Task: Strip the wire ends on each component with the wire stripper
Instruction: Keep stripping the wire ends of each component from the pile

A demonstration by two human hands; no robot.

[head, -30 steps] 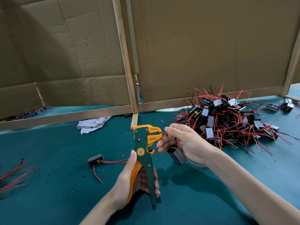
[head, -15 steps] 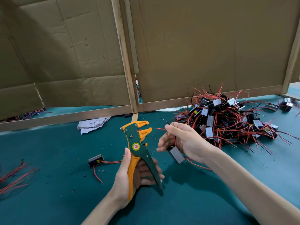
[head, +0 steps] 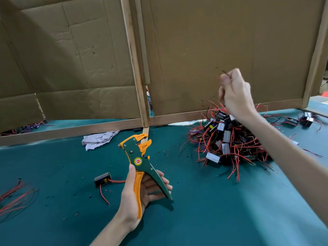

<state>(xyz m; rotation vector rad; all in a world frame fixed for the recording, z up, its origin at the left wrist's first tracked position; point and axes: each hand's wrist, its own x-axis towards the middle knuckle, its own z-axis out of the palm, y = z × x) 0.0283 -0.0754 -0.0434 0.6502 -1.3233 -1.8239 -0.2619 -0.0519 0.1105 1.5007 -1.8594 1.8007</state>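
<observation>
1. Nearest the viewer, the left hand (head: 149, 189) holds a green and orange wire stripper (head: 140, 161) upright above the desk (head: 213, 219), which is covered in teal cloth. The thumb lies along the orange handle and the fingers curl under the green handle. The two handles are spread apart, and the orange head points up and away.
2. Just left of that hand, a single small black component (head: 102, 179) lies on the desk, with red wires trailing from it.
3. At the left edge of the desk lies a loose bundle of red wires (head: 12, 197).
4. Tiny dark bits of insulation (head: 165, 153) are scattered over the cloth around the stripper.
5. Farther back on the right is a large tangled pile of components (head: 229, 139), black and silver blocks with red wires sticking out in all directions.
6. The right hand (head: 236, 96) is up in the air above that pile, fingers curled closed, pinching a thin dark wire (head: 225, 73) whose end pokes out at the top. Whatever hangs from it is hidden behind the hand.
7. A crumpled piece of paper (head: 99, 139) lies at the back of the desk, left of centre.
8. Two more components (head: 305, 120) sit at the far right.
9. Brown cardboard panels (head: 230, 50) in wooden frames (head: 134, 68) stand along the back.
</observation>
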